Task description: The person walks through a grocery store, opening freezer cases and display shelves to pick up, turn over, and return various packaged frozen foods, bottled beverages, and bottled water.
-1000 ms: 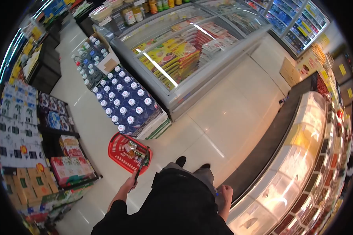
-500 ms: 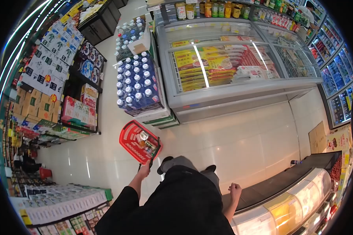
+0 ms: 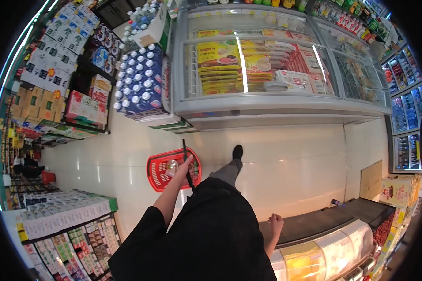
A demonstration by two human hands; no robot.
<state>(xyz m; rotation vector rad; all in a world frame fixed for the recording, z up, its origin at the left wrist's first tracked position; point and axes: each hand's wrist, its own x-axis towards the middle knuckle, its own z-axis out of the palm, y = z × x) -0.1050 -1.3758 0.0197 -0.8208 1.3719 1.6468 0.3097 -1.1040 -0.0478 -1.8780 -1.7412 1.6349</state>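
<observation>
A red shopping basket [image 3: 154, 174] hangs at my left side above the tiled floor, with a clear round container [image 3: 172, 166] and other small items in it. My left hand [image 3: 184, 167] is closed round its black handle [image 3: 188, 174], partly covering the inside. At my right side, my right hand [image 3: 275, 220] hangs with its fingers curled, near the dark ledge [image 3: 309, 225] of the lit bins. Whether anything is inside those fingers is too small to make out.
Ahead stands a glass-topped freezer [image 3: 267, 100] with yellow and red packages. Packs of blue bottles [image 3: 138, 84] are stacked at its left end. Boxed goods [image 3: 84, 110] fill shelves at the left. Lit bins [image 3: 305, 262] line the right. A person [image 3: 391, 37] is at the far upper right.
The view has turned to the right and the freezer now lies straight ahead and nearer. The basket has swung round below my left hand, and one foot has stepped forward.
</observation>
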